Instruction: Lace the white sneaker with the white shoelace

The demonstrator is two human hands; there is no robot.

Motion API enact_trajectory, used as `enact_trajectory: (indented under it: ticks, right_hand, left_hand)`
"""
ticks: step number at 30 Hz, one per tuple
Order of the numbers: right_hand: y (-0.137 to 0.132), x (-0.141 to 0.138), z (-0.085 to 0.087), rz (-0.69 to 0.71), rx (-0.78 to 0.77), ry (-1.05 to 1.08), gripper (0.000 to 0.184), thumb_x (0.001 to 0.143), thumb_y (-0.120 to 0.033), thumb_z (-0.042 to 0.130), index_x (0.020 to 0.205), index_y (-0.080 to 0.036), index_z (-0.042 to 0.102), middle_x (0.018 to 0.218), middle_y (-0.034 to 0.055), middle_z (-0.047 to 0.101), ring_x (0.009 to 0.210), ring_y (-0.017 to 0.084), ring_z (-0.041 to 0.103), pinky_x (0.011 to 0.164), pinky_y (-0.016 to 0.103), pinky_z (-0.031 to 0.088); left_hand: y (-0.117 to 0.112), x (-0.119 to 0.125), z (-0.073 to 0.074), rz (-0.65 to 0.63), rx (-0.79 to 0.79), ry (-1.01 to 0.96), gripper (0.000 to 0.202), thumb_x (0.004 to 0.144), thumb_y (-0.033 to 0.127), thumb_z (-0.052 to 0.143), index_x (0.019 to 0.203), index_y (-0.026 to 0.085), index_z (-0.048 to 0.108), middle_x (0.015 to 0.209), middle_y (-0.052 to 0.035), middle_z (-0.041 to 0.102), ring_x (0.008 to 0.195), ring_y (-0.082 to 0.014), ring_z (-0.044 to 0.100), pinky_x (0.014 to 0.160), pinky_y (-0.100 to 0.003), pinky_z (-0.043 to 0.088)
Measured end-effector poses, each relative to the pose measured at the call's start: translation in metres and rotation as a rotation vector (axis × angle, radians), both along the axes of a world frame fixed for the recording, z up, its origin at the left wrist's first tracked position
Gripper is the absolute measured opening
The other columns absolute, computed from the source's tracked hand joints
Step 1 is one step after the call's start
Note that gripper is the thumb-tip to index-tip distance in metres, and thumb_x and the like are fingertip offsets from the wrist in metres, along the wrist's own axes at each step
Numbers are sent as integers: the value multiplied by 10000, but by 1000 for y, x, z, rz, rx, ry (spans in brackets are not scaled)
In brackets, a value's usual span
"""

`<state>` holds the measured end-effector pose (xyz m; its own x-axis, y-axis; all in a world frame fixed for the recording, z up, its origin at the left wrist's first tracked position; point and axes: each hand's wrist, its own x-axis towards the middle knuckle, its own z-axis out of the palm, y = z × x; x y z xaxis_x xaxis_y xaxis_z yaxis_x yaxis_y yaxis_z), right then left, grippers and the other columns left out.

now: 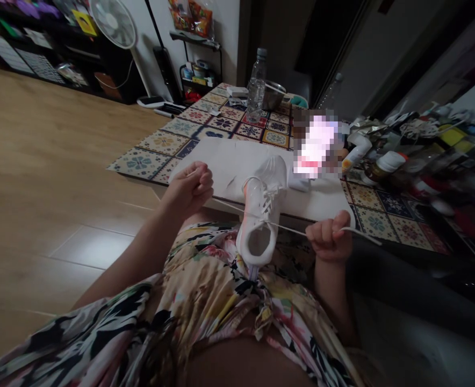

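Note:
A white sneaker (263, 207) with an orange-tinted side lies with its toe on the white sheet and its heel toward my lap. Its lace (288, 228) runs out taut to both sides from the top of the lacing. My left hand (193, 185) is closed in a fist around one lace end, left of the shoe. On the other side my right hand (329, 236) grips the other end, and a loose tail of lace sticks out past it to the right. Lower eyelets are crossed by lacing.
The white sheet (209, 156) covers the near part of a table with a patterned tile-print top (144, 161). A plastic bottle (256, 88) and a metal bowl (273, 95) stand farther back. A blurred-out bright screen (317, 145) is behind the shoe. Jars and clutter (386, 164) crowd the right side.

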<state>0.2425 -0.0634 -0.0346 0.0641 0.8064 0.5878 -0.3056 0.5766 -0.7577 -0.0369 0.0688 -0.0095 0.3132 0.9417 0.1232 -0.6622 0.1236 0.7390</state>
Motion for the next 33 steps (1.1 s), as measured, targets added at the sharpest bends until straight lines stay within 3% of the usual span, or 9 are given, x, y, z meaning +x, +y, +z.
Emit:
enact_trajectory:
  ticks: [3, 5, 9, 12, 17, 23, 26, 28, 33]
  right_hand:
    - [-1, 4, -5, 59, -26, -178, 460, 845, -596, 634, 607, -252, 443, 415, -100, 326, 340, 89, 243, 396, 249, 269]
    - [0, 0, -3, 51, -56, -242, 471, 871, -572, 619, 571, -232, 494, 485, -47, 427, 418, 110, 370, 439, 265, 311]
    - [3, -14, 9, -178, -123, -590, 342, 930, -433, 595, 669, -212, 596, 702, 20, 575, 677, 157, 542, 622, 279, 424]
    - [0, -23, 14, -281, -182, -848, 194, 937, -382, 585, 843, -219, 631, 810, 25, 644, 741, 161, 580, 660, 258, 445]
    - [-3, -17, 14, -187, -221, -895, 179, 944, -350, 581, 865, -209, 657, 808, 26, 671, 751, 163, 609, 693, 261, 458]
    - [4, -7, 10, 29, -106, -510, 245, 847, -455, 707, 764, -227, 675, 888, 44, 685, 859, 194, 641, 826, 352, 500]
    - [8, -21, 4, 78, -90, -309, 258, 833, -488, 711, 749, -251, 657, 971, 48, 721, 1016, 234, 654, 939, 438, 482]
    - [11, -35, 1, 98, -111, -216, 284, 815, -515, 719, 738, -256, 634, 899, 36, 733, 978, 234, 672, 943, 453, 484]
    - [17, -57, -2, 23, -184, -27, 400, 721, -574, 774, 660, -243, 556, 596, -28, 600, 605, 167, 600, 639, 326, 512]
  left_hand:
    - [-3, -4, -4, -42, 165, 239, 206, 782, 300, 749, 812, 186, 580, 454, 96, 427, 333, -37, 271, 340, -138, 207]
    - [-10, -3, -2, -122, 296, 511, 216, 816, 369, 707, 886, 179, 631, 441, 99, 378, 344, -51, 282, 355, -155, 212]
    - [-22, 3, 5, -312, 635, 1060, 260, 893, 373, 578, 801, 161, 696, 517, 45, 488, 430, -67, 398, 434, -173, 289]
    - [-23, 5, 4, -381, 775, 1196, 275, 918, 337, 525, 797, 161, 697, 613, 23, 593, 500, -81, 491, 501, -176, 355]
    - [-13, -1, -3, -396, 892, 1110, 207, 915, 289, 557, 876, 148, 703, 772, -27, 684, 689, -127, 596, 631, -199, 452]
    - [-12, -3, 6, -276, 1001, 774, 224, 852, 364, 694, 742, 172, 725, 953, -119, 707, 871, -190, 673, 783, -282, 537]
    - [-25, 10, 7, -309, 859, 558, 265, 844, 395, 708, 715, 164, 708, 994, -142, 730, 937, -222, 689, 836, -334, 545]
    - [-35, 22, 3, -321, 678, 428, 237, 841, 385, 719, 757, 165, 697, 912, -111, 740, 916, -219, 697, 835, -349, 548]
    - [-47, 48, -10, -279, 358, 268, 315, 724, 408, 826, 682, 144, 657, 613, 1, 631, 578, -99, 573, 549, -196, 451]
